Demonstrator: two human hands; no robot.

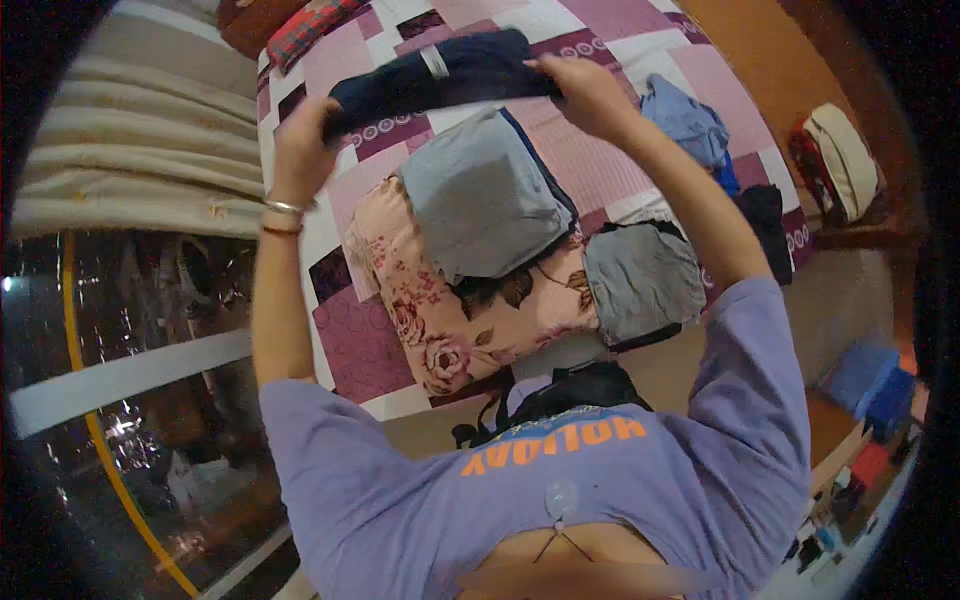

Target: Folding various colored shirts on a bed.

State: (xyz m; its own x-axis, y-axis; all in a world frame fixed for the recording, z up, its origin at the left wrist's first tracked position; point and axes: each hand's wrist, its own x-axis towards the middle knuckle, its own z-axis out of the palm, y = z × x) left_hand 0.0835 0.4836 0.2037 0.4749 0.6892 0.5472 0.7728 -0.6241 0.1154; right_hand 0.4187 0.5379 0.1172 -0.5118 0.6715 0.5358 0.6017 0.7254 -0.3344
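A dark navy garment (465, 71) with a small pale patch is stretched sideways over the far part of the bed, folded into a long strip. My left hand (304, 146) grips its left end, and my right hand (589, 94) grips its right end. Nearer to me, a folded grey-blue garment (487, 195) rests on dark cloth, on top of a folded peach floral cloth (450, 352). To the right of that, a smaller folded grey garment (641, 277) lies with black cloth under it.
Patchwork bedsheet (367, 337) under everything. Crumpled light blue cloth (682, 124) and black cloth (765, 225) lie at the bed's right side. A red checked cloth (307, 34) is at the far left corner. Beige curtain (142, 172) hangs left, beside a window with a pale bar (135, 375).
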